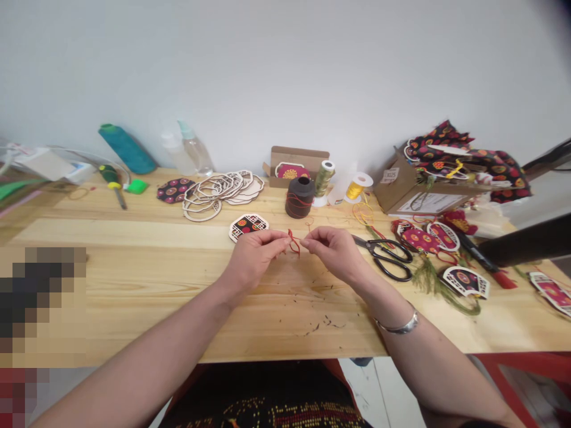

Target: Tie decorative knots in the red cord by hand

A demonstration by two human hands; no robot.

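Note:
Above the middle of the wooden table, a thin red cord (pixel 293 242) with a small loop stretches between my two hands. My left hand (pixel 256 252) pinches it between thumb and fingertips. From the other side my right hand (pixel 332 249) also pinches the cord, close to the left fingertips. Just behind my left hand lies a patterned ornament (pixel 248 226) with a pale fretwork frame. Black-handled scissors (pixel 390 255) rest beside my right wrist. A dark thread cone (pixel 300 197) wound with some red thread stands beyond my hands.
At the back are pale cut-out frames (pixel 223 193), a green thread spool (pixel 325 178) and a yellow spool (pixel 355 187). A cardboard box (pixel 423 190) of patterned fabric stands right, near a tasselled fan ornament (pixel 465 282). A screwdriver (pixel 112 181) and teal thread cone (pixel 127 148) lie left.

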